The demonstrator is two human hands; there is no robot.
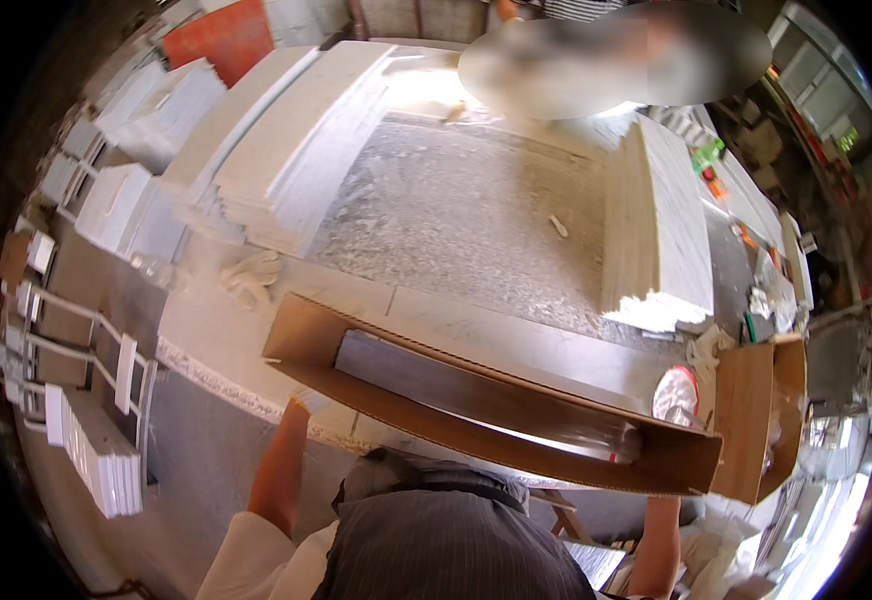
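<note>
A long, narrow cardboard box [501,374] with an open top lies across the near edge of the worktable, running from upper left to lower right. My left hand [304,402] grips its near edge close to the left end, in what looks like a pale covering; most of the fingers are out of sight. At the other end, my right forearm [659,545] reaches up to the underside of the box. The box hides my right hand and its fingers. Inside the box a pale, shiny surface shows, with clear plastic near the right end.
Long pale slabs [281,150] are stacked on the left of the table, and another stack [661,225] stands at the right. Pale gloves [253,278] lie near the left edge. A red-rimmed round container [676,393] and another cardboard box [756,420] sit right. A metal rack [91,345] stands left.
</note>
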